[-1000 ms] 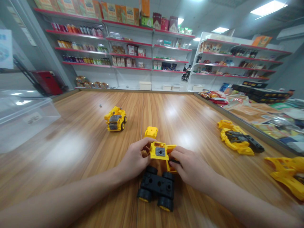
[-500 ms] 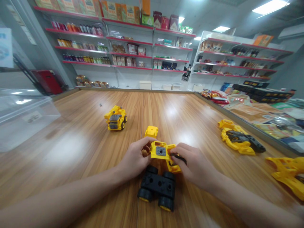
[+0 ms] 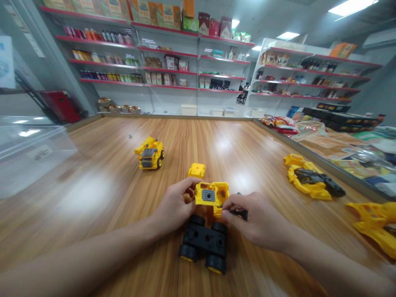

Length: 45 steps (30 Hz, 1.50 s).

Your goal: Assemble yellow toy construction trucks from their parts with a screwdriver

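Note:
My left hand (image 3: 175,202) is closed on the edge of a yellow toy vehicle body (image 3: 201,200) that has a grey ribbed plate with a hole in its middle. The body is raised a little above a black toy chassis (image 3: 206,241) with fat black wheels, which lies on the table just below. Closed at the body's right side, my right hand (image 3: 255,216) grips a thin black piece (image 3: 241,213), mostly hidden by the fingers. Its fingertips meet the lower yellow part of the body. Behind my left fingers lies a separate yellow toy part (image 3: 196,170).
A yellow toy crane truck (image 3: 150,153) stands at the far left of the wooden table (image 3: 102,218). To the right lie a yellow and black toy assembly (image 3: 309,179) and another yellow toy part (image 3: 375,222). A clear plastic bin (image 3: 34,159) sits at left.
My right hand has moved slightly right and down with the black piece, uncovering more of the yellow body's right side. The left hand keeps its hold.

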Each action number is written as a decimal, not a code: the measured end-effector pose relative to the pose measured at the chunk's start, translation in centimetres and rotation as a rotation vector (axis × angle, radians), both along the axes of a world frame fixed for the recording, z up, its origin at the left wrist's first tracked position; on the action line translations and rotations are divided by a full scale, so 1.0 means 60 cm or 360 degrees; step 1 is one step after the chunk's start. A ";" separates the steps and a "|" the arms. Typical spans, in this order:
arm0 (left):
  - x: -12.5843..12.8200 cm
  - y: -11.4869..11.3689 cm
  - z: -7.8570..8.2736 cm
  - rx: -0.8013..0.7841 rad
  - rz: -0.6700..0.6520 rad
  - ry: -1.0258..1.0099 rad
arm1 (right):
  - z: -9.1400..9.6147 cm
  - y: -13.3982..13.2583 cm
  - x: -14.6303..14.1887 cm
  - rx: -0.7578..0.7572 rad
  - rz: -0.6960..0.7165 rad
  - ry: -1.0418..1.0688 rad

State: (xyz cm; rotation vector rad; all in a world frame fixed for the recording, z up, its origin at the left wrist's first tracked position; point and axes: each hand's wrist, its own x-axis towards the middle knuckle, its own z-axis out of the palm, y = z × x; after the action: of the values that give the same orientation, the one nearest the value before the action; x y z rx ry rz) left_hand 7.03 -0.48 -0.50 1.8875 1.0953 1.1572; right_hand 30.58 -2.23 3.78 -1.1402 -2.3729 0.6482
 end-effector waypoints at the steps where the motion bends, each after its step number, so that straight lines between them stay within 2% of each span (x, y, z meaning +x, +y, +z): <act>1: 0.000 0.000 0.001 0.0024 0.0008 0.0012 | -0.002 0.001 -0.001 0.0017 -0.0019 0.0000; 8: 0.001 -0.002 0.007 0.0107 0.0024 0.0086 | -0.004 0.008 -0.002 0.0264 -0.0064 0.0294; 14: 0.003 -0.006 0.011 0.0219 -0.0047 0.0164 | -0.001 -0.002 -0.013 0.0455 0.0105 0.0563; 21: 0.002 -0.010 0.012 0.0402 -0.0088 0.0245 | -0.009 -0.005 -0.014 0.0376 0.0191 0.0452; 28: 0.003 -0.012 0.016 0.0465 -0.0154 0.0217 | -0.010 -0.005 -0.013 0.0369 0.0094 0.0435; 36: 0.004 -0.014 0.015 0.0516 -0.0185 0.0213 | -0.012 -0.003 -0.016 0.0431 0.0117 0.0410; 45: 0.002 -0.013 0.012 0.0467 -0.0147 0.0213 | -0.008 -0.008 -0.013 0.0387 -0.0001 0.0321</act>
State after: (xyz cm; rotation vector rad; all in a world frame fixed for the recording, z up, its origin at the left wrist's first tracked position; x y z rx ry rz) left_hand 7.15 -1.26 0.23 2.2446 0.9356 1.2059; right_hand 29.79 -2.73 3.31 -0.9253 -2.2081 0.4370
